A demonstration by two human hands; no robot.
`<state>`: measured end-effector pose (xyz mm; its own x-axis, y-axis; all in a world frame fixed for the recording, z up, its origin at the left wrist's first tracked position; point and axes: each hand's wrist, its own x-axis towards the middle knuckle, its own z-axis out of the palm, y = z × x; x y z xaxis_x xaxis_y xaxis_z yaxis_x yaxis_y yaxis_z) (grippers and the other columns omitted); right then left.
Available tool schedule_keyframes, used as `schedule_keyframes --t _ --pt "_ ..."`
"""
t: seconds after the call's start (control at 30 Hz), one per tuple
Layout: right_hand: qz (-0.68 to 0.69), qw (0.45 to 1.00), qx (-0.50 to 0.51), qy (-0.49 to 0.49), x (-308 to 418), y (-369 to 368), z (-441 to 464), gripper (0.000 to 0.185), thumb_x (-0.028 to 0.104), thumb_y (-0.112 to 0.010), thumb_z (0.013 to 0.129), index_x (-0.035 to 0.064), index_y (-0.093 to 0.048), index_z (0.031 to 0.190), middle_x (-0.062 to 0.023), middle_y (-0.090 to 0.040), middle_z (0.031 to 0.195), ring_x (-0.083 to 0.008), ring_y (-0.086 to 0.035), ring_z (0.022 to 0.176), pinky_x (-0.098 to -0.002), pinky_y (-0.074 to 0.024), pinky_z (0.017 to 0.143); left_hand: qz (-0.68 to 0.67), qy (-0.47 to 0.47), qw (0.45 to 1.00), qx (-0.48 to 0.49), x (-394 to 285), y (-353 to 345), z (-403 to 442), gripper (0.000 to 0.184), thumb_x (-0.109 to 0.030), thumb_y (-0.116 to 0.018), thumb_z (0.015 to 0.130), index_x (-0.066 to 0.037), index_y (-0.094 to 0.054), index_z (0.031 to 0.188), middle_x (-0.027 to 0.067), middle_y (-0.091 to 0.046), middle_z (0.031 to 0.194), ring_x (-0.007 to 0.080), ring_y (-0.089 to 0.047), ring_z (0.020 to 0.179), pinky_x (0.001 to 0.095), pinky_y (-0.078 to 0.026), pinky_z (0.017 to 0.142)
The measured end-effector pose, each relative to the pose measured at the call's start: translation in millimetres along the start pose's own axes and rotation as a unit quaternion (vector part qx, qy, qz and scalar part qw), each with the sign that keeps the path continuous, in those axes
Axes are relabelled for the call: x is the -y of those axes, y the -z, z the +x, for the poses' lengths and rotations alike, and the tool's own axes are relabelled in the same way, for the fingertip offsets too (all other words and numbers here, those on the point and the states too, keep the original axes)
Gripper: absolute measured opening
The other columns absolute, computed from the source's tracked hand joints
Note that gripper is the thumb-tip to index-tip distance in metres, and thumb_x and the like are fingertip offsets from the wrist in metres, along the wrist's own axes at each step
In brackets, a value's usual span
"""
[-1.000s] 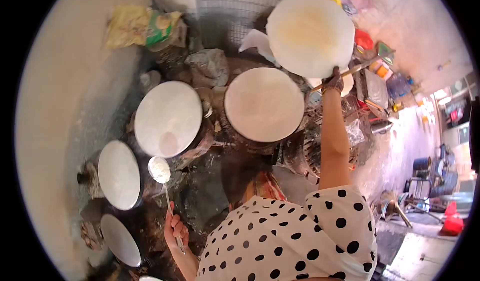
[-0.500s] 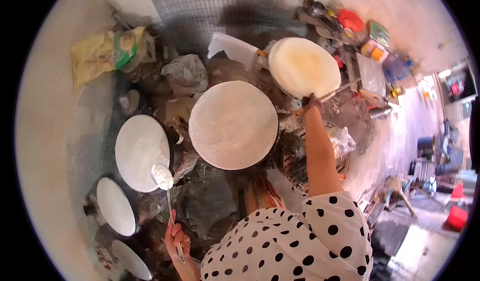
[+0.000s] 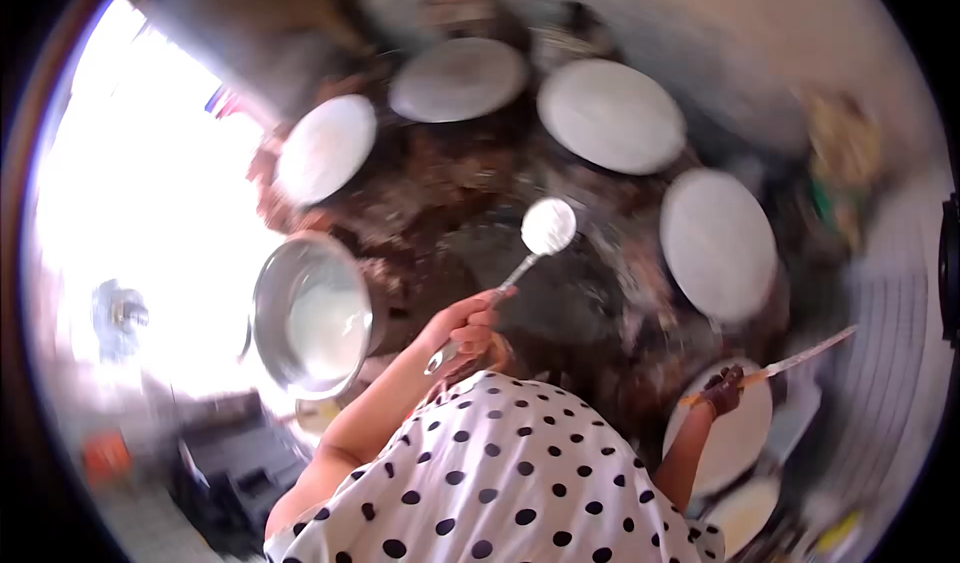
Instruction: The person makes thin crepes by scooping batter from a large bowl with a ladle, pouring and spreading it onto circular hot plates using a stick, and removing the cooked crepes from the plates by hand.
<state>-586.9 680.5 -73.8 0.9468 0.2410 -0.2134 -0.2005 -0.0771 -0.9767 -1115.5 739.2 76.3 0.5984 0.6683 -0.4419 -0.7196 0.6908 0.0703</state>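
My left hand (image 3: 465, 328) is closed around the handle of a metal ladle (image 3: 549, 227). The ladle's bowl looks white, coated or filled with batter. In my right hand (image 3: 722, 393) is a long thin spatula (image 3: 810, 349) with an orange-brown handle and a pale blade. That hand hovers over, or rests near, a round white griddle (image 3: 735, 438); contact cannot be made out. To my left stands a deep metal pot (image 3: 268, 293) with whitish liquid (image 3: 327, 328) inside.
Round griddles curve around me: a white one (image 3: 326, 150), a greyer one (image 3: 458, 81), and two more white ones (image 3: 612, 116) (image 3: 718, 246). A pale round stack (image 3: 745, 518) sits at lower right. Wire mesh (image 3: 885, 363) lines the right side. Strong light enters at left.
The view has swung left, bringing the pot into sight. My left hand still holds the ladle, now away from the griddle it was beside. My right hand has left the pale round stack.
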Motion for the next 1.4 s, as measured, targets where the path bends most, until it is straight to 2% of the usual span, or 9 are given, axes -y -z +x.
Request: schedule_keyframes --t 0.17,0.23,0.37,0.5,0.57,0.7,0.77,1.1,1.4 --pt "-0.309 0.899 0.190 0.243 -24.1 -237.3 -119.2 0.033 0.039 -0.070 0.081 0.0061 -0.070 0.078 -0.0022 -0.057 0.056 -0.0146 -0.049 0.044 -0.0303 -0.0398 0.043 0.240 -0.218 0.934 -0.150 -75.7 52.9 -118.4 0.042 -0.018 -0.036 0.102 -0.011 -0.034 0.144 -0.0054 -0.033 0.060 0.0031 -0.033 0.040 0.0188 -0.028 0.036" --pt "-0.237 0.886 0.398 0.009 -59.3 -311.6 -176.3 0.042 0.043 -0.070 0.080 0.0006 -0.069 0.079 -0.0064 -0.061 0.059 -0.0187 -0.057 0.052 -0.0364 -0.0453 0.050 0.302 -0.275 0.890 -0.201 -95.2 78.6 -146.4 0.040 -0.017 -0.039 0.102 -0.011 -0.039 0.141 -0.0046 -0.035 0.058 0.0046 -0.033 0.041 0.0201 -0.026 0.038" --pt "-0.172 0.816 0.547 -0.069 -77.4 -414.9 -378.1 0.022 0.029 -0.073 0.078 0.0130 -0.062 0.070 0.0063 -0.041 0.050 -0.0075 -0.038 0.037 -0.0252 -0.0274 0.035 -0.195 -0.307 0.930 -0.047 -139.0 151.1 -160.9 0.039 -0.018 -0.039 0.101 -0.012 -0.040 0.139 -0.0035 -0.037 0.059 0.0053 -0.033 0.040 0.0194 -0.025 0.037" --pt "-0.288 0.642 0.653 0.281 -156.8 -505.2 -512.5 0.028 0.032 -0.074 0.078 0.0049 -0.070 0.084 -0.0005 -0.056 0.063 -0.0069 -0.054 0.059 -0.0239 -0.0384 0.050 0.094 -0.439 0.841 -0.301 -135.3 138.9 -222.9 0.038 -0.017 -0.040 0.101 -0.013 -0.039 0.139 -0.0033 -0.036 0.060 0.0063 -0.030 0.039 0.0202 -0.024 0.036" --pt "-0.069 0.471 0.865 -0.158 -219.1 -549.6 -566.9 0.029 0.032 -0.065 0.083 0.0076 -0.069 0.100 -0.0171 -0.067 0.087 -0.0282 -0.066 0.084 -0.0351 -0.0500 0.068 0.083 -0.448 0.826 -0.332 -133.6 141.0 -231.3 0.039 -0.017 -0.040 0.100 -0.013 -0.038 0.139 -0.0031 -0.036 0.061 0.0063 -0.029 0.039 0.0208 -0.024 0.035" --pt "-0.280 0.351 0.697 0.560 -194.7 -558.5 -759.4 0.052 0.038 -0.073 0.075 0.0110 -0.058 0.118 -0.0136 -0.060 0.110 -0.0284 -0.062 0.099 -0.0366 -0.0517 0.077 -0.089 -0.466 0.827 -0.302 -162.0 177.5 -229.5 0.039 -0.019 -0.041 0.100 -0.014 -0.037 0.139 -0.0032 -0.038 0.061 0.0060 -0.033 0.038 0.0216 -0.031 0.035" --pt "-0.350 0.291 0.702 0.548 -166.0 -552.6 -825.0 0.076 0.042 -0.075 0.073 0.0138 -0.042 0.136 -0.0148 -0.057 0.114 -0.0294 -0.063 0.098 -0.0388 -0.0525 0.078 -0.201 -0.469 0.806 -0.301 -159.2 183.2 -226.1 0.040 -0.019 -0.040 0.100 -0.014 -0.037 0.139 -0.0038 -0.038 0.061 0.0055 -0.035 0.038 0.0224 -0.034 0.034" --pt "-0.388 0.255 0.684 0.562 -196.6 -593.6 -933.1 0.076 0.035 -0.069 0.080 0.0126 -0.030 0.142 -0.0150 -0.062 0.104 -0.0309 -0.065 0.095 -0.0415 -0.0538 0.077 -0.198 -0.480 0.774 -0.361 -169.3 166.9 -232.1 0.040 -0.017 -0.037 0.101 -0.012 -0.036 0.140 -0.0042 -0.037 0.061 0.0042 -0.032 0.035 0.0216 -0.031 0.031" --pt "-0.233 0.532 0.641 0.502 -119.7 -677.2 -842.9 0.060 0.030 -0.060 0.082 0.0318 -0.042 0.139 -0.0114 -0.068 0.078 -0.0289 -0.068 0.070 -0.0413 -0.0532 0.064 -0.221 -0.493 0.809 -0.234 -192.4 160.7 -246.4 0.038 -0.016 -0.037 0.100 -0.009 -0.037 0.138 -0.0047 -0.038 0.062 0.0034 -0.034 0.036 0.0201 -0.031 0.031"
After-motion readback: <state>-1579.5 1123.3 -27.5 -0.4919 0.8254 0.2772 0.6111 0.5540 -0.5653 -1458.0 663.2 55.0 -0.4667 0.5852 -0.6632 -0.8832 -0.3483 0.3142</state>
